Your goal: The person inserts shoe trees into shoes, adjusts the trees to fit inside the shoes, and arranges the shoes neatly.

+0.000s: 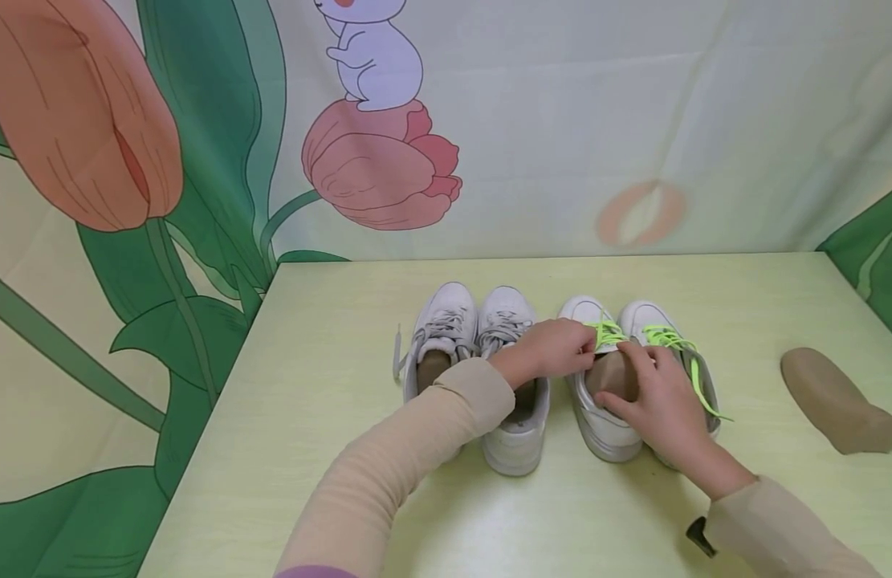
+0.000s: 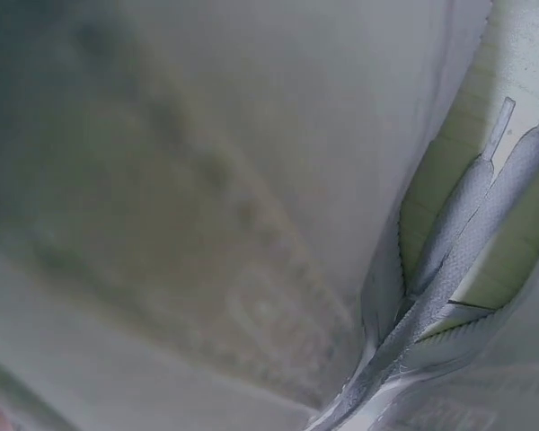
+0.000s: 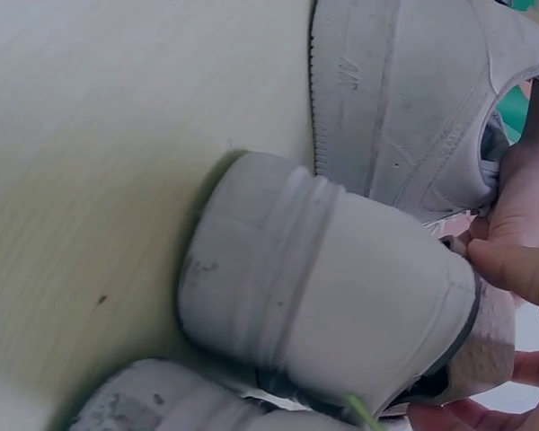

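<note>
My left hand reaches across a pair of white sneakers with grey laces and pinches the tongue area of a white sneaker with neon green laces. A brown foot-shaped shoe insert sits in that sneaker's opening. My right hand spans the insert, thumb on its left and fingers toward the tongue. In the right wrist view, this sneaker's heel is close, with the insert between thumb and fingers. Blurred sneaker material fills most of the left wrist view, beside a grey lace.
To the left stand the grey-laced sneakers, brown inserts inside. The other green-laced sneaker is right beside the handled one. A loose brown insert lies on the pale table at right. A printed cloth hangs behind.
</note>
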The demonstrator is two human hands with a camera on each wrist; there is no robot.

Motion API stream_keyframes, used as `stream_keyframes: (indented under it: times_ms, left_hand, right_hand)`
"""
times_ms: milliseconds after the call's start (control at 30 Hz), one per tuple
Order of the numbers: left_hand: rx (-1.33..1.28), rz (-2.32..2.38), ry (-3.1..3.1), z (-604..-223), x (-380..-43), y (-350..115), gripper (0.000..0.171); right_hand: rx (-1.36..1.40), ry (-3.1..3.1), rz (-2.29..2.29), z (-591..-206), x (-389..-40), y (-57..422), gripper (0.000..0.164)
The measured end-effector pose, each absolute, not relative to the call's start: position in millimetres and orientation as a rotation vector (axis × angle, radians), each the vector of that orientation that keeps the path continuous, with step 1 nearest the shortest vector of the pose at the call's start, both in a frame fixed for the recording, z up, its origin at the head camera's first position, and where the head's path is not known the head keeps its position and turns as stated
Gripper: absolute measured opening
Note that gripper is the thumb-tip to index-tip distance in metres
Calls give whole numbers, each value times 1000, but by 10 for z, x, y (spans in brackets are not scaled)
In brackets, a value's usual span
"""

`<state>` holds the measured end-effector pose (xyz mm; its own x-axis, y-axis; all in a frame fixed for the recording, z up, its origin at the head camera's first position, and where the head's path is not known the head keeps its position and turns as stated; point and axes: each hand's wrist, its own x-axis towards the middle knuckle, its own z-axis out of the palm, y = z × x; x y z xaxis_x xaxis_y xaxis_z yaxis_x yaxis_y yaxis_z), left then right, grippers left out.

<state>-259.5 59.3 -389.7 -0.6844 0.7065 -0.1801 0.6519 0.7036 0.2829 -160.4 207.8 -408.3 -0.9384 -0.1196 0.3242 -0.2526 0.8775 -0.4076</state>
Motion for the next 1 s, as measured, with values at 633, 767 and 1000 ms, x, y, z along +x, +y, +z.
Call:
stream_keyframes:
  times_ms: [633, 767, 1000]
  left_hand:
    - [1074, 342, 2635, -3872, -2580, 563, 8]
    - [1056, 352, 2635, -3863, -2573, 566, 8]
    - [1039, 363, 2640, -3838, -2554, 565, 8]
  right_hand:
    - [218, -2818, 702, -4067, -1635, 2043, 64]
    - [202, -2819, 730, -4084, -1654, 2040, 63]
    - [195, -2808, 739, -4136, -1679, 2015, 62]
